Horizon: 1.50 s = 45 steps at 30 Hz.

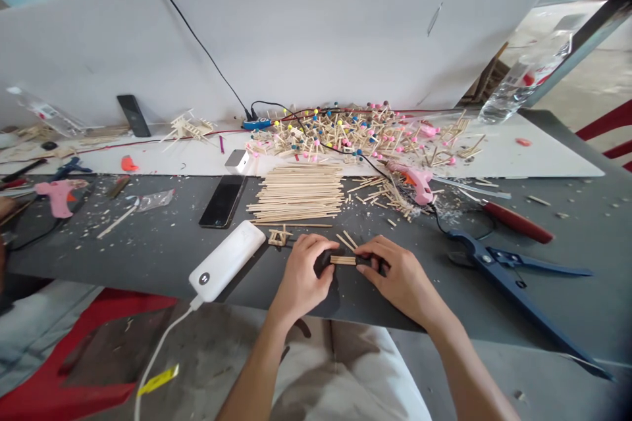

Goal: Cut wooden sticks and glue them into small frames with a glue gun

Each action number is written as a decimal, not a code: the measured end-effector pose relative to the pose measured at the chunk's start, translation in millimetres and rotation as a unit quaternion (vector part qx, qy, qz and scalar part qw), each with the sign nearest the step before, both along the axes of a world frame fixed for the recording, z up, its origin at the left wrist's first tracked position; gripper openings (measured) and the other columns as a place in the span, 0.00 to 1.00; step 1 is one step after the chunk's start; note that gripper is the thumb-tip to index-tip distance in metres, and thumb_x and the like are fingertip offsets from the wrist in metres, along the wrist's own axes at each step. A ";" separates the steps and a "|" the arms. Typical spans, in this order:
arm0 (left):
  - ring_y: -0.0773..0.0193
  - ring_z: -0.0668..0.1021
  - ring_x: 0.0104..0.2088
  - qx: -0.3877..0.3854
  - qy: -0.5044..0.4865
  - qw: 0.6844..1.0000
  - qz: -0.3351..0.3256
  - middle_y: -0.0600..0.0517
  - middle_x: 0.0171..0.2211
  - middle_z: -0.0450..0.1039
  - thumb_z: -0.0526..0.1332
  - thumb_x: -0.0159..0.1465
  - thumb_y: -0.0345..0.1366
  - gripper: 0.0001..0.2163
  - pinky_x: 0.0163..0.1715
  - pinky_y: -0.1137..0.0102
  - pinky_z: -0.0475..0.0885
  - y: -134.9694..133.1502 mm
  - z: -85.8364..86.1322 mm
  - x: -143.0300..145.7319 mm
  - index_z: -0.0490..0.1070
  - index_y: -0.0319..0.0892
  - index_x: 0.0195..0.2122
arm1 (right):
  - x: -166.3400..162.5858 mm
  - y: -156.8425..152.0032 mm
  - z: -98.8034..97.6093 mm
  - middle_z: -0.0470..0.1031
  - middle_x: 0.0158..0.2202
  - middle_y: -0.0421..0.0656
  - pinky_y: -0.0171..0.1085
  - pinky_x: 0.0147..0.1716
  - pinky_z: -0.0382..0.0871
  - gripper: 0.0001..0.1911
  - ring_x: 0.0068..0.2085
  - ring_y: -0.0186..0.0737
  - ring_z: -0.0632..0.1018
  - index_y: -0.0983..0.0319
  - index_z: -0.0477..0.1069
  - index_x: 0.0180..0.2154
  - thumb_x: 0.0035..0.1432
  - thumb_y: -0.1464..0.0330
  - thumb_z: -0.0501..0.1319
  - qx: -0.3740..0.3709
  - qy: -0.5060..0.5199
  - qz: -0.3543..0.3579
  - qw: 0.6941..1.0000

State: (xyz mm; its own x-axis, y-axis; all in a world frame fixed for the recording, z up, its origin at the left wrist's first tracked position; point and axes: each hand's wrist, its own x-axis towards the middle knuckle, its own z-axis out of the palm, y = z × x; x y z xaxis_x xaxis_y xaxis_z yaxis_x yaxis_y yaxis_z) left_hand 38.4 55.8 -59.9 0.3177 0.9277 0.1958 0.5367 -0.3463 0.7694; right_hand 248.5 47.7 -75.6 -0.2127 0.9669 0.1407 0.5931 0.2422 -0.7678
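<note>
A few short wooden sticks (343, 260) lie side by side between my two hands, low over the grey table near its front edge. My left hand (305, 275) is closed at their left end, with a black piece (323, 262) at its fingers. At the right end my right hand (392, 268) pinches in the same way, and another dark piece shows under its fingers. Whether the black pieces are finger covers or blocks I cannot tell. Two loose sticks (347, 241) lie just beyond the right fingertips. A small wooden frame (279, 235) stands left of my left hand.
Behind my hands lies a stack of long wooden sticks (299, 192). A phone (222, 201) and a white power bank (227, 260) are left. Rightward are a pink glue gun (419, 184), red-handled tool (518, 221) and blue cutter (513, 293). Bead-tipped stick pieces (340, 131) heap behind.
</note>
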 end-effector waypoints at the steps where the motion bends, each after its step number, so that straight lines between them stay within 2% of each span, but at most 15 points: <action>1: 0.54 0.73 0.50 -0.001 0.001 1.000 -0.004 0.49 0.46 0.74 0.60 0.58 0.20 0.21 0.54 0.59 0.69 0.0 0.1 0.1 0.73 0.47 0.49 | 0.4 -0.1 0.9 0.74 0.35 0.41 0.35 0.30 0.70 0.10 0.29 0.36 0.73 0.56 0.76 0.41 0.56 0.72 0.62 -0.001 -0.001 0.001 1.000; 4: 0.55 0.73 0.49 0.000 0.005 1.000 -0.008 0.49 0.45 0.74 0.60 0.58 0.20 0.22 0.53 0.59 0.70 0.6 -0.2 0.8 0.72 0.48 0.51 | -0.7 -1.0 1.0 0.74 0.37 0.42 0.36 0.31 0.70 0.12 0.29 0.36 0.73 0.56 0.75 0.42 0.56 0.72 0.62 0.004 -0.011 -0.007 1.000; 8: 0.55 0.73 0.50 -0.002 0.011 1.000 -0.005 0.49 0.45 0.74 0.60 0.60 0.21 0.22 0.54 0.60 0.69 0.1 -1.2 0.4 0.71 0.48 0.53 | -3.8 -2.4 -3.0 0.74 0.44 0.43 0.36 0.30 0.71 0.08 0.27 0.33 0.72 0.57 0.77 0.40 0.57 0.70 0.64 0.013 -0.013 -0.023 1.000; 14: 0.54 0.71 0.57 0.018 0.000 1.000 -0.002 0.45 0.57 0.66 0.60 0.63 0.25 0.20 0.59 0.59 0.67 -4.0 -2.4 -0.7 0.71 0.48 0.55 | -5.2 -2.6 -4.0 0.75 0.43 0.44 0.35 0.31 0.71 0.06 0.27 0.33 0.73 0.57 0.78 0.37 0.61 0.68 0.61 0.016 -0.013 -0.023 1.000; 18: 0.52 0.72 0.54 0.056 0.065 0.996 -0.007 0.44 0.55 0.69 0.58 0.66 0.29 0.13 0.57 0.56 0.70 -4.3 -3.7 4.8 0.76 0.45 0.49 | -4.6 -2.2 -4.5 0.75 0.42 0.44 0.35 0.31 0.71 0.06 0.27 0.33 0.73 0.58 0.79 0.37 0.61 0.68 0.62 0.018 -0.006 -0.022 1.000; 22: 0.50 0.70 0.54 0.099 0.131 0.986 0.006 0.42 0.53 0.70 0.56 0.68 0.29 0.13 0.55 0.54 0.71 -2.8 -6.5 11.0 0.76 0.41 0.49 | -3.6 -1.8 -7.0 0.75 0.41 0.44 0.35 0.32 0.71 0.07 0.29 0.34 0.75 0.58 0.80 0.37 0.62 0.69 0.62 0.024 -0.004 -0.020 1.000; 25: 0.50 0.70 0.53 0.114 0.156 0.981 0.028 0.40 0.53 0.70 0.54 0.66 0.24 0.16 0.55 0.55 0.72 -1.4 -11.8 11.9 0.73 0.36 0.52 | -3.5 -1.8 -7.6 0.75 0.42 0.43 0.34 0.31 0.70 0.07 0.28 0.33 0.74 0.58 0.80 0.37 0.61 0.69 0.62 0.020 -0.003 -0.021 1.000; 28: 0.50 0.69 0.56 0.111 0.173 0.977 0.049 0.40 0.57 0.68 0.51 0.62 0.18 0.24 0.57 0.54 0.71 -0.8 -19.3 10.4 0.68 0.34 0.58 | -3.7 -1.7 -6.7 0.75 0.42 0.43 0.34 0.31 0.70 0.07 0.28 0.33 0.74 0.58 0.80 0.37 0.61 0.70 0.62 0.012 -0.003 -0.021 1.000; 34: 0.46 0.60 0.67 0.137 0.132 0.975 0.111 0.37 0.68 0.53 0.51 0.60 0.18 0.34 0.62 0.51 0.66 -2.9 -29.0 4.6 0.50 0.38 0.69 | -3.5 -2.3 -4.1 0.76 0.42 0.43 0.35 0.32 0.70 0.07 0.29 0.34 0.74 0.58 0.80 0.38 0.61 0.70 0.62 0.003 -0.004 -0.019 1.000; 37: 0.50 0.66 0.64 0.147 0.103 0.980 0.088 0.40 0.65 0.59 0.49 0.62 0.18 0.32 0.58 0.54 0.70 -3.6 -27.0 1.3 0.55 0.43 0.68 | -2.9 -3.1 -3.5 0.75 0.43 0.43 0.35 0.31 0.70 0.07 0.29 0.34 0.74 0.57 0.80 0.38 0.60 0.70 0.63 -0.009 0.001 -0.016 1.000; 41: 0.55 0.73 0.53 0.136 0.067 0.988 0.029 0.44 0.52 0.72 0.49 0.65 0.19 0.25 0.52 0.60 0.73 -1.5 -21.8 0.9 0.65 0.45 0.61 | -2.5 -3.1 -3.8 0.75 0.43 0.43 0.35 0.31 0.70 0.07 0.29 0.33 0.74 0.57 0.80 0.38 0.60 0.70 0.63 -0.010 0.008 -0.017 1.000; 45: 0.56 0.77 0.43 0.098 0.068 0.988 0.093 0.45 0.42 0.76 0.57 0.68 0.29 0.13 0.46 0.62 0.74 6.7 -16.5 10.3 0.72 0.41 0.52 | -2.9 -2.0 -4.4 0.76 0.41 0.42 0.35 0.31 0.69 0.07 0.29 0.33 0.73 0.57 0.80 0.37 0.60 0.71 0.63 -0.005 0.009 -0.018 1.000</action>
State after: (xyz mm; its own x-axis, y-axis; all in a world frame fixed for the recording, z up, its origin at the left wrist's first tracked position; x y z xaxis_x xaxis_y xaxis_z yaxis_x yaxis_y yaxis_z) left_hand 48.7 62.6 -76.4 0.1810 0.9209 0.3453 0.6986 -0.3676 0.6139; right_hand 245.6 45.7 -80.1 -0.1759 0.9752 0.1345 0.5866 0.2135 -0.7813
